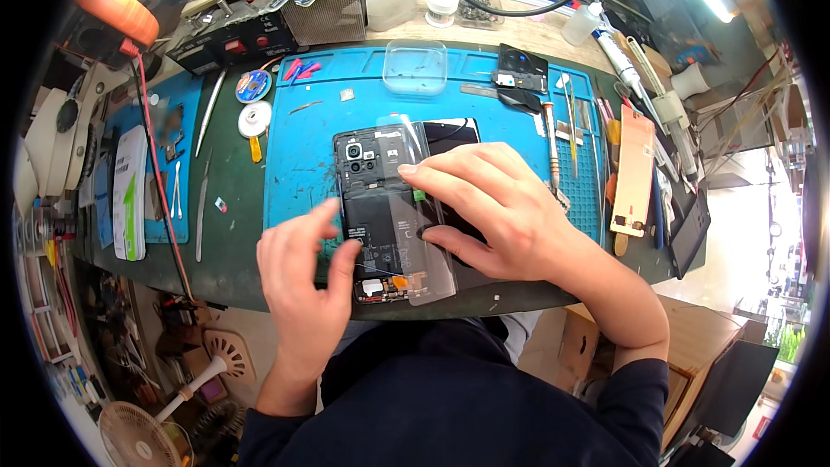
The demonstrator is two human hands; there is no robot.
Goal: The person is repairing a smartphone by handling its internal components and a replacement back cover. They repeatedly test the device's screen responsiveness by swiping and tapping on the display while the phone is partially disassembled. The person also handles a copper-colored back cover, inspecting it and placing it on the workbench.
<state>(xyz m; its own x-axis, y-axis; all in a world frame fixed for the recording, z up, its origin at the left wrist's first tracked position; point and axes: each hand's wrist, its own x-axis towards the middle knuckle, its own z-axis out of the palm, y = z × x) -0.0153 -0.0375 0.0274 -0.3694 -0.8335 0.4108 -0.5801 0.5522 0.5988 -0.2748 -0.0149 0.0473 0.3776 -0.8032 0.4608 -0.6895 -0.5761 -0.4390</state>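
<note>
Dark clothing (467, 389) fills the foreground, before a tabletop (233, 268) bearing a blue mat (298, 117). Right hand (510, 216), thumb and fingers apart, touches clear film (428, 284), its grip unclear; left hand (303, 281), half-open, apparently empty, meets the left edge of the opened phone (372, 207) on the mat, the film overlapping its right side.

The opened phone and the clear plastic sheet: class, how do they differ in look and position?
The opened phone is mostly dark and opaque, while the clear plastic sheet is see-through. The phone shows camera lenses and inner parts; the sheet looks plain. The phone lies lower, with the sheet over its right side. Both are longer than wide and point roughly the same way.
</note>
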